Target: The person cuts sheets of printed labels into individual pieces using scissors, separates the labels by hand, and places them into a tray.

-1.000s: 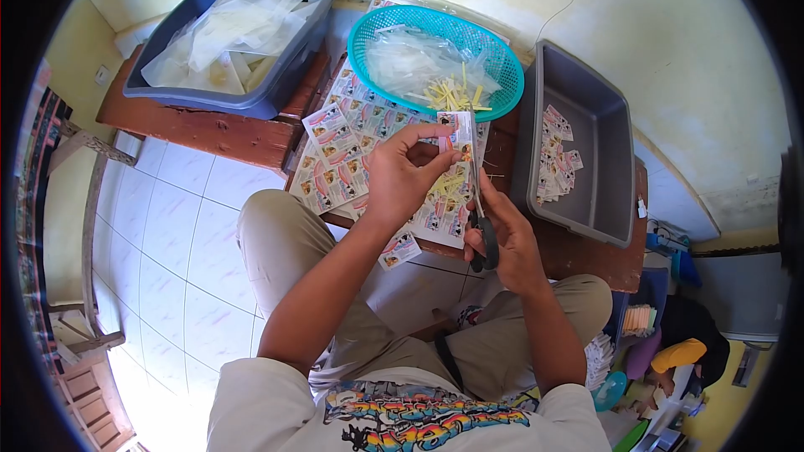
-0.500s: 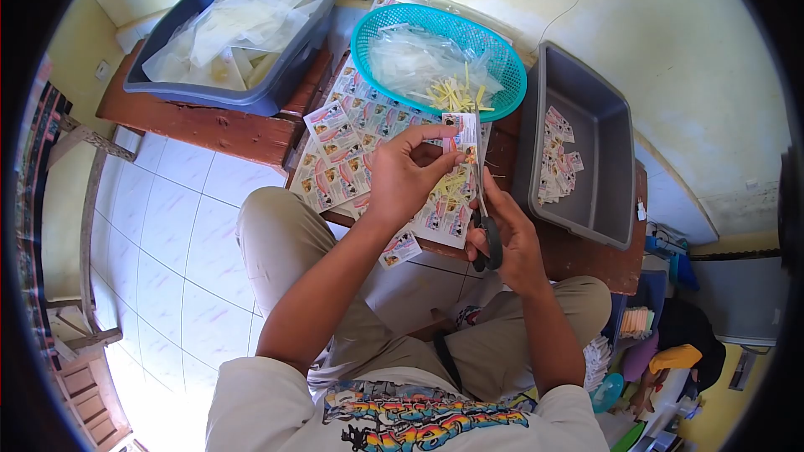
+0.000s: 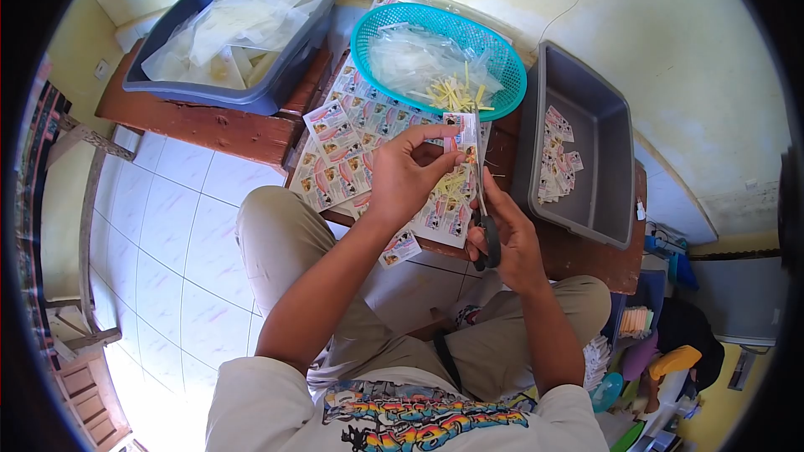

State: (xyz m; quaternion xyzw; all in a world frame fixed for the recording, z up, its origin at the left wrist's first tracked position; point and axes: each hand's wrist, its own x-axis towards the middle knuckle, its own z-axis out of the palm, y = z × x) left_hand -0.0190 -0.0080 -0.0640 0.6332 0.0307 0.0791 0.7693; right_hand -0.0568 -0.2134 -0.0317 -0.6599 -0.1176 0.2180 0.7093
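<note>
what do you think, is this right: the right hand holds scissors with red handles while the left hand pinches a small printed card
Not quite: the handles are black, not red, as the head view shows. The right hand does hold the scissors, and the left hand does pinch a small printed card.

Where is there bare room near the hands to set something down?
Bare: the floor of the grey bin, right of the printed labels, and the strip of brown bench between that bin and the right knee. Crowded: the middle, with label sheets below the left hand, scissors in the right hand, and the filled teal basket beyond.
</note>
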